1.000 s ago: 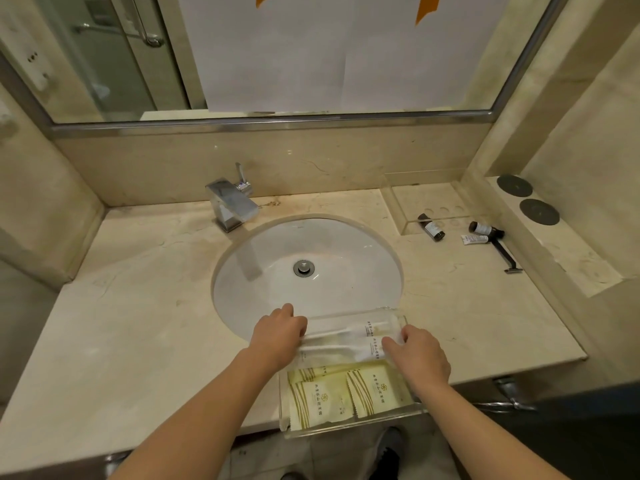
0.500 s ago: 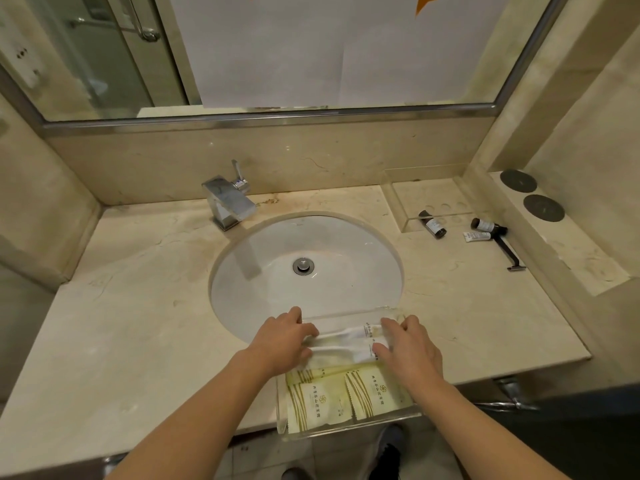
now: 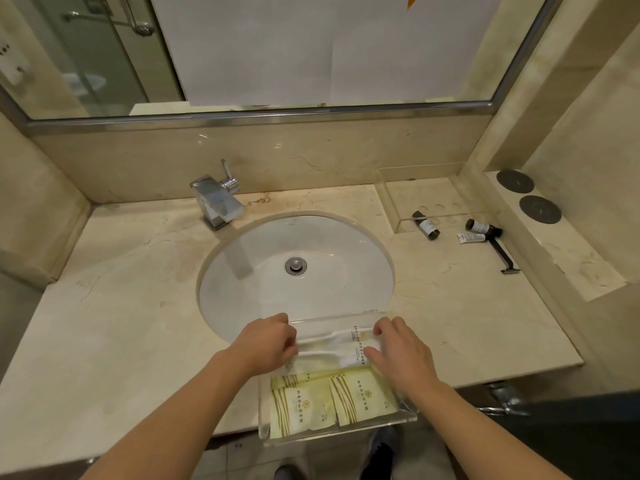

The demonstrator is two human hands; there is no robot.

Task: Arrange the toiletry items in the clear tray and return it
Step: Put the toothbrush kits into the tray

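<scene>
A clear tray (image 3: 341, 433) rests on the counter's front edge, partly overhanging the sink. Two long white wrapped packets (image 3: 332, 346) lie across its far half. Yellow-striped sachets (image 3: 332, 398) lie in its near half. My left hand (image 3: 265, 344) pinches the left ends of the white packets. At their right ends, my right hand (image 3: 398, 351) has its fingers pressed on them. Away at the back right lie two dark small bottles (image 3: 426, 226) (image 3: 483, 226), a small white tube (image 3: 470, 238) and a black razor (image 3: 502, 256).
A white sink (image 3: 298, 271) with a chrome faucet (image 3: 216, 202) fills the counter's middle. A second clear tray (image 3: 415, 202) stands at the back right. Two dark round discs (image 3: 526, 195) sit on the raised right ledge. A mirror spans the back wall.
Both hands have moved closer together onto the white packets, the right hand sliding left from the tray's right edge. The tray has barely moved.
</scene>
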